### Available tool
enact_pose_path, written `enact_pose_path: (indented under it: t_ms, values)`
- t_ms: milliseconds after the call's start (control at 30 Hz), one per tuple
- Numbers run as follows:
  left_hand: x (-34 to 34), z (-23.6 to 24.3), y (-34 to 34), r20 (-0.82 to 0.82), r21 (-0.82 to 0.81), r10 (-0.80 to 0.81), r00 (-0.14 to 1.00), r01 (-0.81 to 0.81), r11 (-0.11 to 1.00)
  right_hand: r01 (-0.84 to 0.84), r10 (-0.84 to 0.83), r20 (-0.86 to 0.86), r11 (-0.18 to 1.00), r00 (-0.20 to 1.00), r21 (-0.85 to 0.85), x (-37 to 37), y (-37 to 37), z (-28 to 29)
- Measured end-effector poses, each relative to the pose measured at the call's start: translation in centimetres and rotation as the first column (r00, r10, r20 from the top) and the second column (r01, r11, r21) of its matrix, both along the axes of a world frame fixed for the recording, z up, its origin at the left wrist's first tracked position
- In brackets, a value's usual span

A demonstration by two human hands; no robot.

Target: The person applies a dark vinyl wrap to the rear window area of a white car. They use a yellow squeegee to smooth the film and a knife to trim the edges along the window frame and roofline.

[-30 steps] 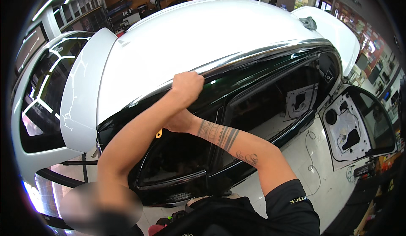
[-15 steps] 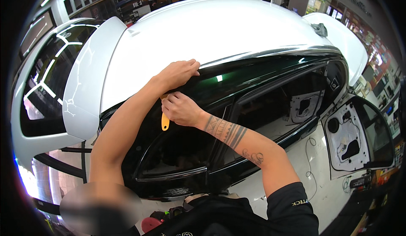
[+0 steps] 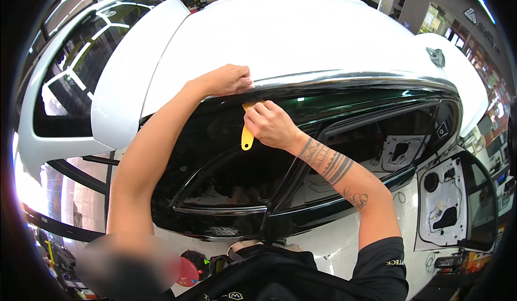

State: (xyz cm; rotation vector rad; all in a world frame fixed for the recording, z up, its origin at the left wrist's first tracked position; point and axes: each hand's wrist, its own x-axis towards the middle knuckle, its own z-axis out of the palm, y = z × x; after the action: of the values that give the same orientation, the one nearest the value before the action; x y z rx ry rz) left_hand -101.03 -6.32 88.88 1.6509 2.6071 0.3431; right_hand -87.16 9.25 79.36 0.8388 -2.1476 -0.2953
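In my right hand (image 3: 272, 124) is a yellow scraper (image 3: 247, 137) with a hole in its handle end. Its blade side rests at the dark green panel (image 3: 334, 97) under the roof edge, above the side window; the exact contact is hidden by my fingers. My left hand (image 3: 230, 80) is closed at the edge of the white car roof (image 3: 323, 37), fingertips pinched by the end of a shiny strip (image 3: 355, 78) along that edge. What those fingertips hold, if anything, I cannot make out. The scraper sits below and slightly right of my left fingertips.
A detached car door (image 3: 441, 204) stands on the right. The raised white tailgate (image 3: 129, 74) is at the left. A grey cloth (image 3: 435, 57) lies at the far right end of the car. A round red thing (image 3: 187, 272) is by my body.
My right hand and the scraper have moved right along the dark panel, out from under my left wrist. My left hand stays at the roof edge. The whole view has shifted.
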Motion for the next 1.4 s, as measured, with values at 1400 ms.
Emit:
enact_pose_path:
  t_ms: [1400]
  values:
    - [8.8, -4.2, 16.7, -0.479, 0.294, 0.039, 0.877, 0.118, 0.948, 0.077, -0.076, -0.021, 0.997, 0.997, 0.028, 5.0, 22.2, 2.1]
